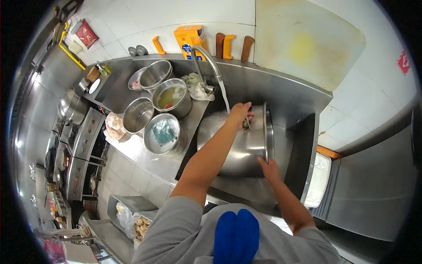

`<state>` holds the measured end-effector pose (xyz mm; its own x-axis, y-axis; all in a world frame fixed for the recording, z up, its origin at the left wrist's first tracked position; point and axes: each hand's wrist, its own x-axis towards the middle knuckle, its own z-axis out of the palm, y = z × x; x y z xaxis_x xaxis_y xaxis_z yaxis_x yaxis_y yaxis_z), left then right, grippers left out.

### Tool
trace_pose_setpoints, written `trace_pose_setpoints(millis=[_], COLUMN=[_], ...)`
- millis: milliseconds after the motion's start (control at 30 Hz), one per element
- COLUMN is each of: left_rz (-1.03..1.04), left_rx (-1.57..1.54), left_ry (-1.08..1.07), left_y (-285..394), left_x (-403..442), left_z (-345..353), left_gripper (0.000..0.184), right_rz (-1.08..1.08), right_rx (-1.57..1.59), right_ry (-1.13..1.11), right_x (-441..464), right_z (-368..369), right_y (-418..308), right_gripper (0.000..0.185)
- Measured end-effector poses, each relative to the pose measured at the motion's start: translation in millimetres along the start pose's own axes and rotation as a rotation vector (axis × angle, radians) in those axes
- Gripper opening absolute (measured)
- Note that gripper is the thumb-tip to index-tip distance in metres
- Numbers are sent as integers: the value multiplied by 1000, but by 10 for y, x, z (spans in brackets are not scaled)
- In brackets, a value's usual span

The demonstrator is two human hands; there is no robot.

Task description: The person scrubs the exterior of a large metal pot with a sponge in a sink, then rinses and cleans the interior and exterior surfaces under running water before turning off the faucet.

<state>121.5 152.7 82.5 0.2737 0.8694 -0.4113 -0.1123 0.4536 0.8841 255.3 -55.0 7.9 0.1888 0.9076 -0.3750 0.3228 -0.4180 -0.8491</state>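
A large steel pot (237, 154) lies tipped on its side in the sink (288, 136), its rim toward the right. My left hand (239, 113) is closed around a dark, wiry metal scourer (246, 126) against the pot's outer wall. Lower down, my right hand (269, 169) grips the pot's rim, fingers partly hidden behind it. From the curved faucet (209, 59) a stream of water (224, 94) runs down beside my left hand onto the pot.
On the steel counter to the left stand several metal bowls and pots, one pot (162, 134) holding suds and a green scouring pad. A cloth (200, 90) lies by the faucet. Knife handles (228, 46) and a yellow box (190, 42) line the back ledge. A bin (127, 207) stands lower left.
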Motion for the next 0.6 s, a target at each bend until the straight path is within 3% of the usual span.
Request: trace_pose_setpoints(millis=[33, 67, 133, 167, 300, 333, 467, 600], left_rz=[82, 74, 466, 569, 745, 798, 893, 874], left_rx=[183, 172, 826, 1185, 1401, 1405, 1410, 1325], left_ry=[100, 97, 224, 214, 246, 163, 50, 124], left_y=[56, -57, -366, -599, -813, -862, -1023, -850], left_x=[-83, -41, 55, 67, -372, -543, -808, -476], left_z=[98, 57, -101, -253, -577, -622, -811, -746], left_gripper=[45, 45, 57, 58, 61, 61, 63, 68], right_rz=[140, 149, 78, 77, 91, 99, 140, 188], right_rx=[78, 67, 387, 379, 667, 783, 750, 834], right_ry=[-18, -16, 45, 43, 25, -10, -11, 84], right_x=[112, 224, 544, 666, 1126, 1217, 1320, 1514], right_z=[-37, -50, -67, -79, -99, -112, -176, -231], right_y=[-62, -86, -197, -297, -668, -740, -1028, -1017], right_gripper=[36, 36, 44, 44, 43, 42, 40, 39])
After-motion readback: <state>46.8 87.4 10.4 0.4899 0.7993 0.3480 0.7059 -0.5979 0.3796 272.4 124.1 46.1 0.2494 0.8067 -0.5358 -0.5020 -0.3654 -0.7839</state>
